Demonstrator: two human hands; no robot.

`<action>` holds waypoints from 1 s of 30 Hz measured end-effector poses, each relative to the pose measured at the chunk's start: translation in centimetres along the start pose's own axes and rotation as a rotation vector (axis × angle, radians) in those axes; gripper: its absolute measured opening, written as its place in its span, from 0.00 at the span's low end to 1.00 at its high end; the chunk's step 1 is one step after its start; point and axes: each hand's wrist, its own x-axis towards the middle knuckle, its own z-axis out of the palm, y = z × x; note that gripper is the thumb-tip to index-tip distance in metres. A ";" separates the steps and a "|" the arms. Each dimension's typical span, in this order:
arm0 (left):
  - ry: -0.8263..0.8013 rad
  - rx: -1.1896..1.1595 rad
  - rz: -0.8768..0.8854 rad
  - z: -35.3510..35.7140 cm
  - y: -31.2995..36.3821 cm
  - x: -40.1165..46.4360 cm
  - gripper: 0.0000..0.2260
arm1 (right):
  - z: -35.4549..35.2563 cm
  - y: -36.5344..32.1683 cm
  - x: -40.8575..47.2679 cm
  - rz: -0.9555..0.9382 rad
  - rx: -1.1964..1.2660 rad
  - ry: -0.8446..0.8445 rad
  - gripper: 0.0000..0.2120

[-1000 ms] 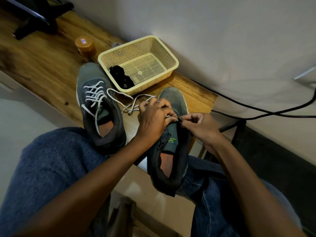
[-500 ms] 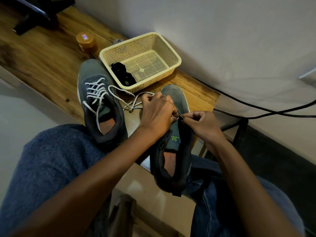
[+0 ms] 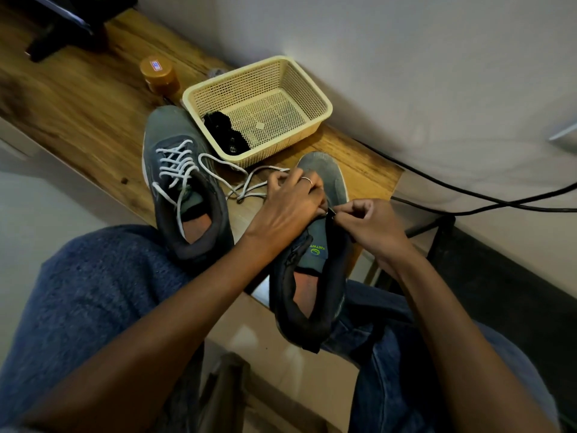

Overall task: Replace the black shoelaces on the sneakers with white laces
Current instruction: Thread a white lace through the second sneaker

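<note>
Two grey sneakers lie at the wooden table's [image 3: 78, 107] near edge. The left sneaker [image 3: 184, 195] is laced with a white lace whose loose ends trail right. The right sneaker [image 3: 315, 254] hangs over the edge onto my lap, its tongue showing a green logo. My left hand [image 3: 293, 198] grips the front of its upper, with a white lace [image 3: 249, 182] running out from under the fingers. My right hand [image 3: 365, 223] pinches a lace tip at the sneaker's right eyelet row. Black laces [image 3: 226, 132] lie bunched in the cream basket [image 3: 315, 98].
An orange-lidded jar [image 3: 159, 75] stands behind the left sneaker. A dark stand [image 3: 62, 29] occupies the table's far left. Black cables [image 3: 468, 195] run along the wall at the right, beside a dark frame [image 3: 443, 232]. My jeans-clad legs fill the foreground.
Both hands stay at the right sneaker's eyelets; the right hand's pinch has shifted slightly at the eyelet row. The view has drifted a little.
</note>
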 end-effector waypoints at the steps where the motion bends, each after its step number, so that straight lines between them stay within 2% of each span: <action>1: -0.001 -0.005 0.001 0.1 0.0 0.0 0.08 | 0.0 -0.1 0.0 -0.004 -0.002 -0.004 0.07; 14: -0.007 -0.084 0.027 0.0 -0.5 0.3 0.08 | 0.1 0.1 0.2 0.009 0.011 -0.027 0.07; 21: -0.004 -0.101 0.025 0.6 -0.7 0.4 0.07 | 0.3 0.3 0.4 -0.023 -0.064 -0.025 0.06; 24: -0.002 -0.140 0.009 0.7 -0.7 0.5 0.10 | 0.3 0.4 0.3 -0.051 -0.055 -0.033 0.06; 27: -0.029 -0.137 0.011 0.7 -0.7 0.6 0.06 | 0.4 0.5 0.2 -0.053 -0.045 -0.038 0.06; 30: -0.040 -0.114 0.005 0.5 -0.8 0.6 0.06 | 0.3 0.5 0.3 -0.004 0.009 -0.041 0.08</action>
